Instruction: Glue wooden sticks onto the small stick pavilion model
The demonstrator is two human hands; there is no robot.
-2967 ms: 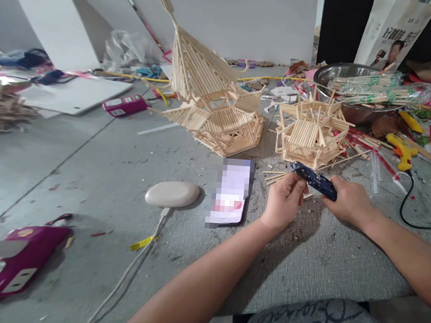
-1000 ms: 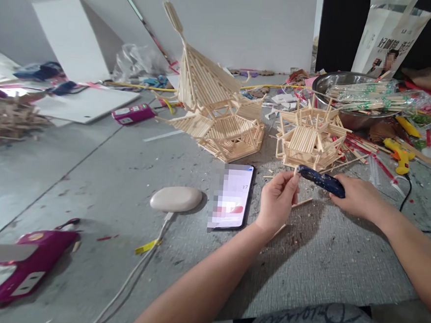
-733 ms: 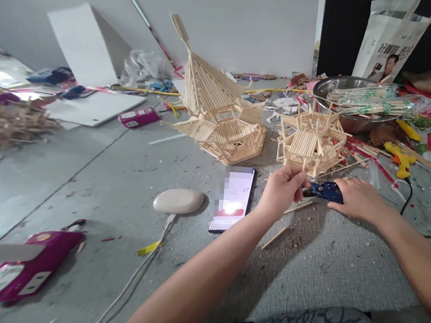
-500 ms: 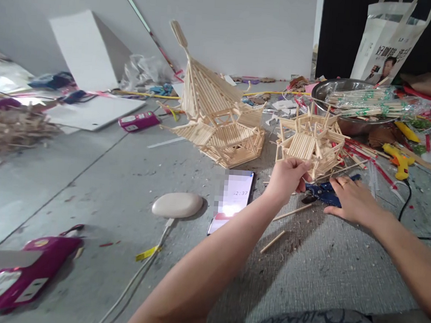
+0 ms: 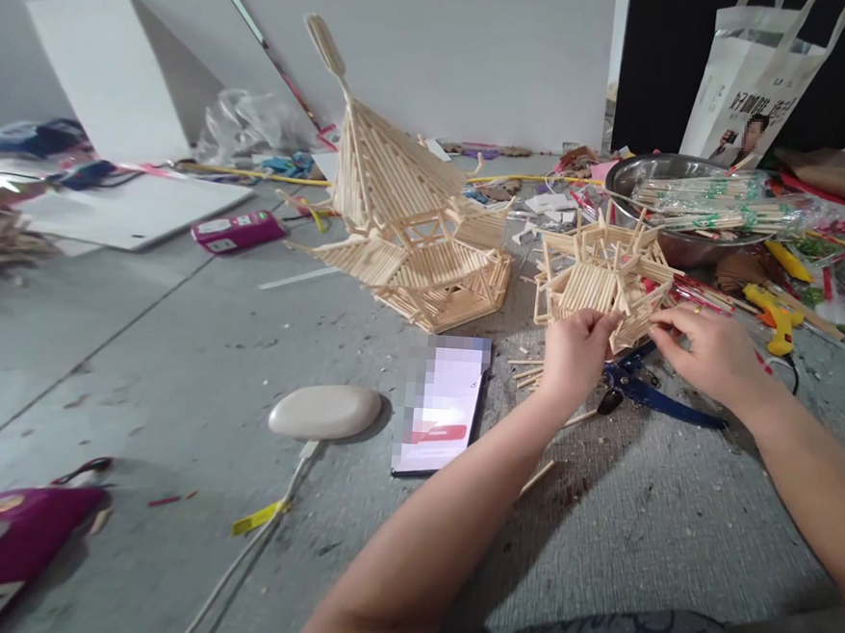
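Observation:
A small structure of thin wooden sticks (image 5: pixel 585 287) stands on the grey surface at centre right. At its front edge, my left hand (image 5: pixel 577 356) is closed in a pinch; what lies between the fingertips is too small to make out. My right hand (image 5: pixel 713 354) is at the structure's right front side, thumb and forefinger drawn together; I cannot see clearly what they pinch. Below and between my hands lies a blue-handled cutter (image 5: pixel 666 403), touched by neither. Cut stick pieces (image 5: pixel 526 374) lie to the left of my left wrist.
A taller stick pavilion (image 5: pixel 402 190) with a pointed roof stands to the left. Nearer are a phone (image 5: pixel 445 405) and a corded white oval device (image 5: pixel 325 412). At right are a yellow glue gun (image 5: pixel 774 317) and a metal bowl (image 5: pixel 620 181) with packaged sticks.
My right hand has lifted off the blue cutter, moved up to the small structure and closed into a pinch. My left hand stays pinched at the structure's front. The view has shifted slightly.

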